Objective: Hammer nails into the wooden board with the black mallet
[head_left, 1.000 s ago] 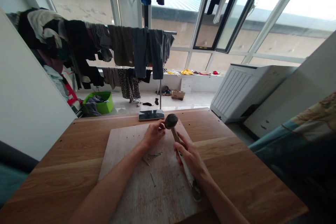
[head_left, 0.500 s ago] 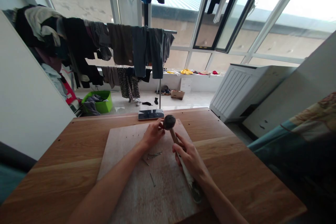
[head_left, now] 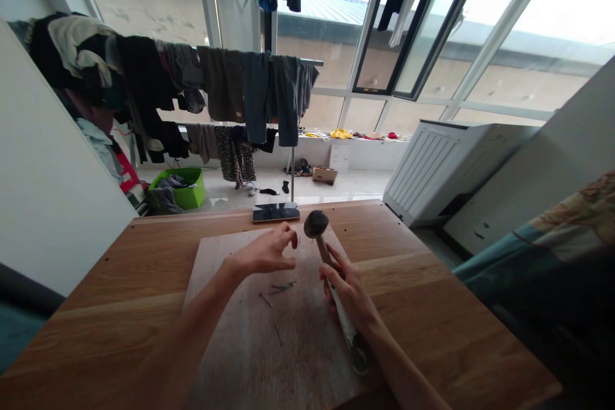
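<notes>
My right hand [head_left: 346, 285] is wrapped round the handle of a mallet [head_left: 316, 224] with a rounded dark head, held tilted over the right side of a pale wooden board [head_left: 307, 346]. The head points away from me. My left hand [head_left: 269, 251] hovers above the board's left part, thumb and fingers apart, with nothing between them. A thin upright nail [head_left: 299, 239] seems to stand just right of its fingertips. Several loose nails [head_left: 283, 286] lie in a small pile nearer to me, and one single nail [head_left: 278, 332] lies closer still.
The board rests on a brown wooden table [head_left: 129, 295]. A phone [head_left: 276, 212] is at the far table edge. Beyond stand a rack of hanging clothes [head_left: 221, 83], a green basket [head_left: 192, 192] and a white cabinet-like appliance [head_left: 427, 166].
My left hand has drawn back to the left and its fingers have opened, uncovering the thin upright nail. The mallet has shifted slightly right in my right hand.
</notes>
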### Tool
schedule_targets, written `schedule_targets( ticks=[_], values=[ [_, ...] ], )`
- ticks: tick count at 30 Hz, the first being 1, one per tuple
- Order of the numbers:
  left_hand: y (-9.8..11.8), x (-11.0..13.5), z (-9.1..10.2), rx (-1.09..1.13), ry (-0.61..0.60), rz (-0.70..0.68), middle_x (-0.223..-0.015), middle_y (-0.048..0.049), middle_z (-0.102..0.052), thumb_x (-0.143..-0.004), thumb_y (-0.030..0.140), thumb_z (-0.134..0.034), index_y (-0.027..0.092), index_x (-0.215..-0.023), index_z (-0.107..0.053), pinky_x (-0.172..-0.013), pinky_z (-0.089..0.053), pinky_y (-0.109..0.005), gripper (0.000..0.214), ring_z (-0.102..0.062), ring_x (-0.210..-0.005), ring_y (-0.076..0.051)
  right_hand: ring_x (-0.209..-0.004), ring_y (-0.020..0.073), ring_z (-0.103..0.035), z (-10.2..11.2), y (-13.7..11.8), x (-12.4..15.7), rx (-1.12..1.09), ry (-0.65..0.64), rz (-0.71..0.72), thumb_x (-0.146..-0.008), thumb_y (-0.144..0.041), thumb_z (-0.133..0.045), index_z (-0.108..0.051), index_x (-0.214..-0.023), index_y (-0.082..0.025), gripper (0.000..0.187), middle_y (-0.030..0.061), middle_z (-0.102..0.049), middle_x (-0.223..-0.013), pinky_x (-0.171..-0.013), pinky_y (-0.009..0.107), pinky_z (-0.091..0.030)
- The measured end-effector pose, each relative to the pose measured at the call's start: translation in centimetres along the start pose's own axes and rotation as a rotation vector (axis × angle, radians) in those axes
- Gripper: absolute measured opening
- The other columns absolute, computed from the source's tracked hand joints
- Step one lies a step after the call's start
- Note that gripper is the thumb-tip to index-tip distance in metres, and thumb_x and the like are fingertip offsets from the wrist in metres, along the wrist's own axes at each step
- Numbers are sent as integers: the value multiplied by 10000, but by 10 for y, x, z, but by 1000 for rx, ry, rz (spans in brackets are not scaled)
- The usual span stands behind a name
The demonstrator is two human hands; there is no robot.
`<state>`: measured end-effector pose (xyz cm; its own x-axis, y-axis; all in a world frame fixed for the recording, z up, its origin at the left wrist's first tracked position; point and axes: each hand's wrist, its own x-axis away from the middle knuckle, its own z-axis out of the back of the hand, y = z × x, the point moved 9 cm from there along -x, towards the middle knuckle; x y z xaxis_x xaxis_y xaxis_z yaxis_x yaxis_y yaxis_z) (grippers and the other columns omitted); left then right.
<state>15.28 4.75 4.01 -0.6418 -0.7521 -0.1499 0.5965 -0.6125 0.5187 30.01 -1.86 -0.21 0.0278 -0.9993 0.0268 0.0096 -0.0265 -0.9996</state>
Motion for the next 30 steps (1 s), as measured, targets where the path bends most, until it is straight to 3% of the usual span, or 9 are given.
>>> schedule_targets(
  ticks=[2, 4, 8, 11, 17, 22, 30],
  values=[
    [7, 14, -4, -115, -173, 39, -927, -23, -600, -653, 254, -706, 224, -834, -651, -695, -469, -290, 191, -587, -800, -206, -406, 89, -484, 1, 0, 0, 16, 6, 7, -882, -411, -591, -485, -1429, -241, 583, -32, -545, -727, -315, 207, -428],
    [14, 24, -10, -203, -259, 52, -840, -24, -593, -607, 249, -730, 217, -702, -637, -615, -436, -288, 137, -565, -720, -203, -408, 86, -479, 2, 0, 0, 21, 13, 9, -883, -409, -592, -480, -1432, -230, 588, -37, -541, -721, -318, 202, -425],
    [23, 27, -21, -283, -286, 45, -783, -49, -603, -594, 168, -702, 196, -543, -574, -572, -414, -294, 141, -569, -679, -203, -406, 80, -463, 2, 1, 0, 4, 20, 6, -864, -420, -613, -458, -1445, -190, 644, -40, -538, -719, -315, 199, -410],
    [22, 23, -17, -294, -287, 51, -794, -54, -638, -651, 155, -659, 184, -629, -616, -592, -417, -283, 57, -596, -707, -203, -405, 81, -458, 2, 3, 0, 1, 20, 3, -857, -419, -619, -453, -1450, -190, 657, -42, -540, -714, -311, 199, -406],
    [-4, 7, 9, -74, -49, 100, -769, -15, -677, -797, 143, -570, 180, -845, -635, -605, -407, -232, 89, -609, -680, -152, -412, 82, -465, 3, 6, 0, -1, 19, -8, -870, -398, -605, -465, -1448, -225, 619, -44, -546, -710, -316, 193, -407],
    [-32, 1, 2, -68, 80, 155, -784, -22, -699, -813, 115, -578, 176, -876, -667, -649, -424, -236, 125, -617, -686, -149, -389, 79, -447, 2, 4, 0, -25, 26, -4, -844, -416, -629, -477, -1436, -197, 648, -46, -537, -703, -303, 201, -399],
    [-32, 1, 5, -140, 175, 105, -882, -49, -669, -803, 81, -590, 169, -806, -680, -712, -455, -258, 126, -615, -738, -161, -382, 75, -445, -1, 0, 1, -27, 6, -8, -849, -414, -625, -472, -1441, -207, 646, -49, -536, -708, -302, 203, -403]
  ],
)
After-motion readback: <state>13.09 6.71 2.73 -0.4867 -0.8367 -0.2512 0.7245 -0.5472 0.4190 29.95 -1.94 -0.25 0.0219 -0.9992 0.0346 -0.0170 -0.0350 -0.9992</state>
